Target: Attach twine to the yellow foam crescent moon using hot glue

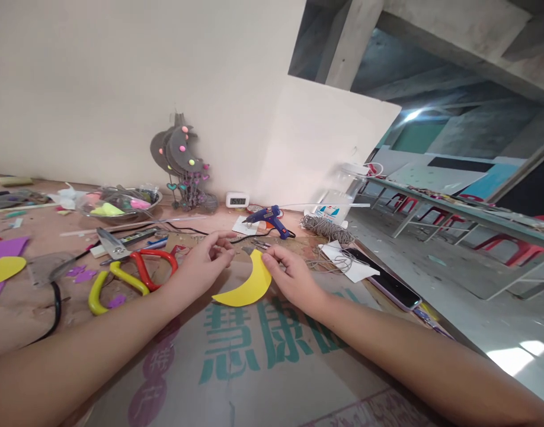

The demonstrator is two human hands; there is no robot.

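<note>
A yellow crescent moon cutout (249,287) is held above the printed cardboard (236,391) in front of me. My right hand (294,276) pinches its upper right end between thumb and fingers. To the left of the crescent, my left hand (210,258) is open, fingers apart and bent, with nothing in it. Just beyond the hands a blue glue gun (272,219) rests with its nozzle pointing left, a clear glue stick (338,205) behind it. Scissors with red and yellow handles (154,270) lie left of my left hand.
Grey crescent ornaments (181,151) hang against the wall, beside a bowl of bright pieces (121,204). A small digital clock (237,200) stands near the glue gun. Grey cord (328,228), a white paper scrap (352,267) and a phone (392,281) lie along the right edge.
</note>
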